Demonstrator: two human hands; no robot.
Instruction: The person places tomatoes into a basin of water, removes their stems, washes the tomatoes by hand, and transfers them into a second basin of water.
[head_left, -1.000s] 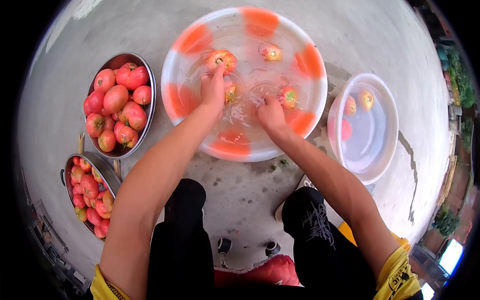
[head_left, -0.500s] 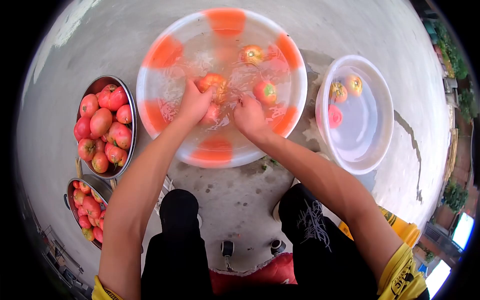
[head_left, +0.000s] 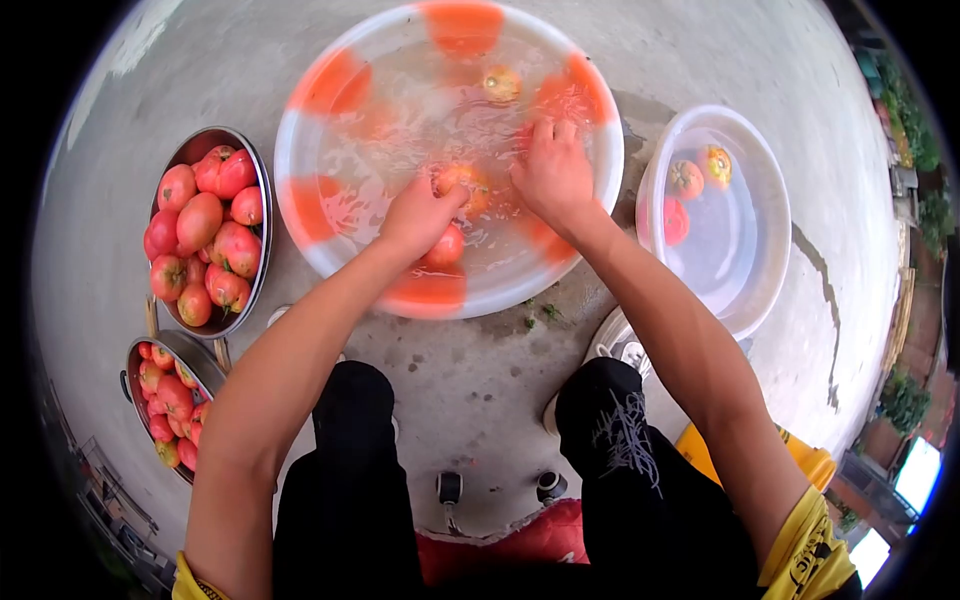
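**Both hands in the big basin, left one on a tomato**

So, nearest first: two black-clad knees [head_left: 350, 430] are spread wide, which I'd guess is to let both arms reach straight down between them. Off to the left on the floor [head_left: 430, 385], the small pan [head_left: 197, 353] is packed with tomatoes, and the large pan [head_left: 267, 215] just beyond it is heaped too. Both sit within arm's reach but clear of the elbows, handy imo.

Big basin [head_left: 287, 165] is front and centre, a bit past the feet. Left hand [head_left: 425, 215] has its grip part closed around a tomato [head_left: 476, 184], thumb on top and fingers down in the water, probably because a wet, round thing slides away otherwise. A redder tomato [head_left: 442, 248] is right by that wrist. Right hand [head_left: 558, 178] is palm down near the basin's right side, fingers bent into the water. There's red around the fingertips, but ripples and the basin's orange patches hide it, so can't tell if that grip has hold of anything.

The white tub [head_left: 781, 215] stands close on the right, with three tomatoes bunched at its left side. Farthest out, one lone tomato [head_left: 502, 83] sits in the big basin's water, touched by neither hand.
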